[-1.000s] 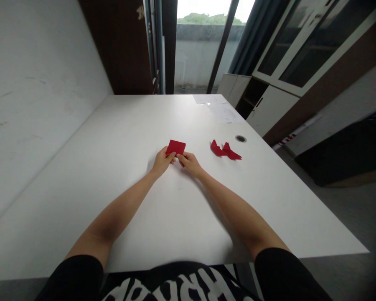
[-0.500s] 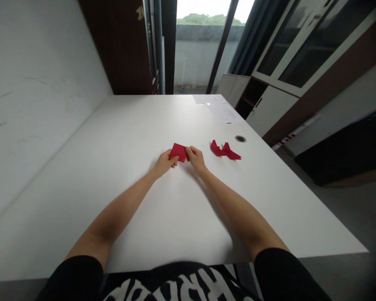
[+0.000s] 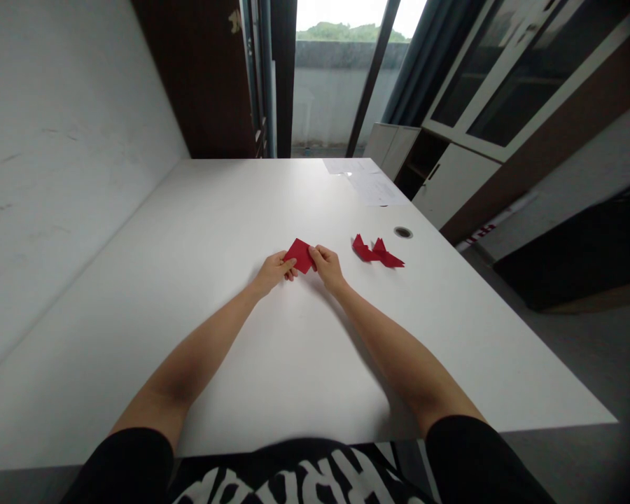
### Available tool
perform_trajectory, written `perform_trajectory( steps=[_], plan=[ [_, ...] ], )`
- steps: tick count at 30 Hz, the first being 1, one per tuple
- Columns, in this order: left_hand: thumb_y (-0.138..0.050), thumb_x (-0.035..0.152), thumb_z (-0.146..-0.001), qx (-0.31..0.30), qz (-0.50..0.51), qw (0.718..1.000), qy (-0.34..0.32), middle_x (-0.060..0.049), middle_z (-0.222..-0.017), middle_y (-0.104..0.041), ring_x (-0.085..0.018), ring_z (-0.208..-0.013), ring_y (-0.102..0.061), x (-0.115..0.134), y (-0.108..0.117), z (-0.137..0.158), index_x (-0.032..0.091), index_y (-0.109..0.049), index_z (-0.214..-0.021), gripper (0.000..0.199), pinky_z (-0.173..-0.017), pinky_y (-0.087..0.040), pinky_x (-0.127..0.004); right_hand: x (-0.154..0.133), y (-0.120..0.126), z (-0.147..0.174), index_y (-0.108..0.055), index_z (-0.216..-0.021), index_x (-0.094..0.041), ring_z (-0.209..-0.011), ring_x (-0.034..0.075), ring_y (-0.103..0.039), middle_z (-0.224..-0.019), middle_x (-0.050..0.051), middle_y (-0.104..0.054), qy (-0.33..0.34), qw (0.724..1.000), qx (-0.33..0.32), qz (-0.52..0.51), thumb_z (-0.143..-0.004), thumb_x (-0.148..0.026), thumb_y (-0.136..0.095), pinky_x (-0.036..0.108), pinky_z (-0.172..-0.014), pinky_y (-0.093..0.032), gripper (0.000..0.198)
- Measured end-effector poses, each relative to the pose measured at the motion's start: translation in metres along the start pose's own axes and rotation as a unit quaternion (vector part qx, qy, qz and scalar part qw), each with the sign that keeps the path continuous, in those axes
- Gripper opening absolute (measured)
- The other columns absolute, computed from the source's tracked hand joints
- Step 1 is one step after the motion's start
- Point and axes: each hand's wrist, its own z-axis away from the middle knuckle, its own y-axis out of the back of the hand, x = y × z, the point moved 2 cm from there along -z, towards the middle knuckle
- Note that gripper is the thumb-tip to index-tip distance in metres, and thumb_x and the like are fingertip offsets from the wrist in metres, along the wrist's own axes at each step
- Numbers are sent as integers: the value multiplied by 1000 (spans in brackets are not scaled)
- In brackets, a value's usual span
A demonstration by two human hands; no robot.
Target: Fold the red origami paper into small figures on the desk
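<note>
A square of folded red paper (image 3: 299, 255) is held between my two hands, turned so that it looks like a diamond. My left hand (image 3: 276, 271) grips its left corner, thumb on top and fingers curled beneath. At the right corner, my right hand (image 3: 326, 264) pinches the paper between thumb and fingers; the fingertips are partly hidden. Two red folded-paper pieces with pointed tips lie to the right of my right hand: one piece (image 3: 365, 250) nearer to it, the other piece (image 3: 387, 255) touching or just beside the first.
The white table (image 3: 231, 210) runs along a wall on the left. Sheets of printed paper (image 3: 375, 187) lie at its far right, with a round cable hole (image 3: 403, 232) near the right edge. Cabinets (image 3: 454, 182) stand beyond that edge.
The red paper has turned slightly in my hands, from a tilted square to a more upright diamond. Both hands have stayed nearly in place. The two folded pieces have not moved.
</note>
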Motion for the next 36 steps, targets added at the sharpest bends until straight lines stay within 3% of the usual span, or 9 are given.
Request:
perform_trajectory(
  steps=[8,14,16,19,22,27,33,36],
  plan=[
    [-56,66,-91,115,-13,993,-16,-4,-60,-66,-11,-46,-55,-4,8,-5,17,-57,-79,51,-48,-39,-24,-5,-5,5,-44,-59,-22,-52,11,-40,-51,-4,-46,16,1000,-8,25,-94,-64,-52,26,-53,-31,56],
    [-67,56,-86,229,14,973,-24,6,-52,-45,-7,-45,-39,-9,28,-9,19,-53,-70,43,-46,-30,-20,-6,-11,11,-52,-62,-21,-54,12,-47,-56,-2,-54,11,990,-134,42,-97,-64,-44,27,-58,-38,56],
    [-68,54,-85,228,30,973,-10,5,-59,-50,-8,-50,-45,-10,34,-11,19,-54,-74,39,-48,-35,-20,-4,-11,12,-56,-67,-21,-57,13,-51,-60,-1,-57,17,989,-142,49,-99,-61,-39,27,-60,-40,54],
    [-66,52,-85,205,52,977,2,1,-72,-59,-11,-61,-55,-10,39,-14,20,-55,-80,35,-55,-45,-22,-1,-7,10,-58,-79,-21,-62,13,-54,-67,-1,-60,57,989,-100,96,-98,-50,-47,27,-63,-43,36],
    [-64,50,-85,210,41,977,26,2,-68,-56,-11,-56,-51,-13,40,-15,19,-55,-79,33,-52,-42,-22,0,-4,9,-60,-99,-22,-65,14,-55,-75,-1,-63,105,981,-78,141,-93,-39,-55,27,-63,-43,18],
    [-62,46,-88,203,-41,978,33,4,-60,-48,-10,-52,-40,-17,41,-15,19,-54,-70,33,-50,-30,-22,-2,-5,9,-58,-125,-23,-70,14,-56,-88,1,-64,182,956,-104,206,-92,-27,-55,27,-68,-46,33],
    [-57,40,-91,177,-197,964,-3,3,-60,-46,-12,-57,-38,-10,40,-13,19,-50,-62,36,-53,-26,-24,-9,-6,13,-66,-118,-23,-76,16,-54,-90,3,-59,230,912,-159,302,-90,-21,-55,28,-75,-46,30],
    [-56,39,-91,185,-223,957,-14,4,-59,-44,-12,-57,-37,-5,43,-12,20,-48,-62,36,-53,-24,-25,-11,-3,13,-63,-122,-21,-77,17,-55,-92,3,-59,229,907,-175,307,-87,-19,-56,29,-77,-46,35]
  ],
)
